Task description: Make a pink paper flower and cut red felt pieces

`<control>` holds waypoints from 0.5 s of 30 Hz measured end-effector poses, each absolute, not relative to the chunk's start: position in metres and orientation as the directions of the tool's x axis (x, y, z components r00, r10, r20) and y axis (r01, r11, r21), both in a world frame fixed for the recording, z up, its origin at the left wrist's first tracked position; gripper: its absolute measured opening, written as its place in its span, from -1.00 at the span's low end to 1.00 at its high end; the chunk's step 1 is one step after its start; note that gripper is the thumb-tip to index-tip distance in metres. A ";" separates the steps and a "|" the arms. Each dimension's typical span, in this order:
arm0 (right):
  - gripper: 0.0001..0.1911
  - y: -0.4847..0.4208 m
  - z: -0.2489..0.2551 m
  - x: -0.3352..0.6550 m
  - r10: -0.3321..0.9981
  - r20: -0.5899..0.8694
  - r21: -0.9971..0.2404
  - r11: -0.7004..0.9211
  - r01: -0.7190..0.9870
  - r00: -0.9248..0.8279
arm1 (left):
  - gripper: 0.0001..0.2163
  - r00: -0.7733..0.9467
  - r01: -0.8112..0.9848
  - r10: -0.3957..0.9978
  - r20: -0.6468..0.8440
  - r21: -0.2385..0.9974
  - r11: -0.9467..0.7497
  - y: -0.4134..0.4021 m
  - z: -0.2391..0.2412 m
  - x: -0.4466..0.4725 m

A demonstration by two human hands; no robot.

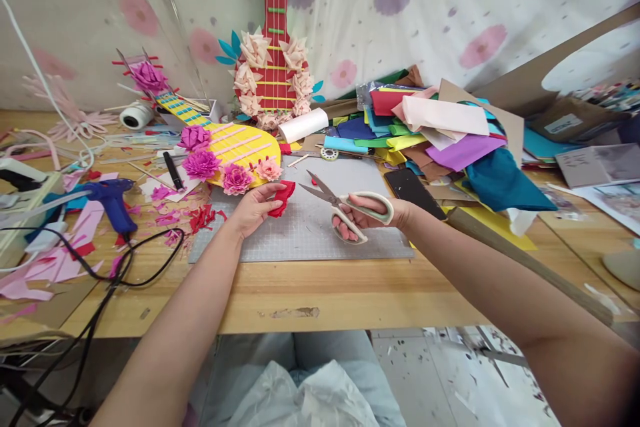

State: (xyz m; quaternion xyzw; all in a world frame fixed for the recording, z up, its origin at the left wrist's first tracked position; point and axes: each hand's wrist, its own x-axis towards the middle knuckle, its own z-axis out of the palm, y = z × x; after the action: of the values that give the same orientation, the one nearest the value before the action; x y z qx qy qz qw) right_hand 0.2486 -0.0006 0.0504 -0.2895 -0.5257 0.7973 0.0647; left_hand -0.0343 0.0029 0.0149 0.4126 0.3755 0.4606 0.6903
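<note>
Between the fingers of my left hand point(256, 208) is a small folded piece of red crepe paper point(284, 199), held above the grey cutting mat point(310, 240). My right hand point(357, 217) grips scissors point(330, 197) by their pale handles. The blades are apart and point left toward the red paper, without touching it. Just behind my left hand lies a yellow paper instrument point(245, 150) trimmed with pink and purple paper flowers. Red scraps point(203, 219) lie to the left of the mat.
A blue glue gun point(113, 203) with black cables lies left among pink scraps. A red flower-trimmed instrument point(275, 73) leans at the back wall. Coloured paper point(445, 113) is piled back right, beside a black phone point(414, 192). A white roll point(303, 124) and tape roll point(329, 154) lie behind the mat.
</note>
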 end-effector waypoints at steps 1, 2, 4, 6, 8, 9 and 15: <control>-0.38 0.000 0.051 0.247 0.401 -0.399 -0.872 -0.444 0.207 -0.825 | -0.67 0.296 -0.322 0.945 -0.139 0.917 0.235 0.003 0.015 -0.034; -0.38 0.000 0.051 0.246 0.397 -0.403 -0.869 -0.447 0.210 -0.825 | -0.67 0.296 -0.319 0.945 -0.141 0.918 0.237 0.003 0.014 -0.034; -0.39 0.001 0.050 0.243 0.392 -0.406 -0.867 -0.452 0.212 -0.826 | -0.66 0.294 -0.316 0.944 -0.148 0.917 0.242 0.003 0.015 -0.034; -0.39 0.001 0.050 0.240 0.387 -0.394 -0.869 -0.452 0.200 -0.834 | -0.66 0.293 -0.315 0.944 -0.151 0.917 0.244 0.003 0.015 -0.033; -0.38 0.002 0.049 0.239 0.384 -0.377 -0.872 -0.455 0.182 -0.843 | -0.66 0.292 -0.310 0.945 -0.148 0.920 0.240 0.003 0.015 -0.033; -0.39 0.002 0.049 0.238 0.384 -0.376 -0.871 -0.458 0.179 -0.843 | -0.66 0.290 -0.308 0.946 -0.146 0.921 0.237 0.003 0.015 -0.033; -0.38 0.002 0.049 0.237 0.373 -0.421 -0.847 -0.488 0.211 -0.827 | -0.68 0.307 -0.273 0.942 -0.134 0.936 0.222 0.003 0.013 -0.033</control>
State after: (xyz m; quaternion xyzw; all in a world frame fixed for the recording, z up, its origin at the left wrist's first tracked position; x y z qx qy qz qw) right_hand 0.2369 0.0017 0.0492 -0.2899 -0.5036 0.8124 0.0498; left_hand -0.0330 0.0030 0.0128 0.4359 0.3838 0.4461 0.6810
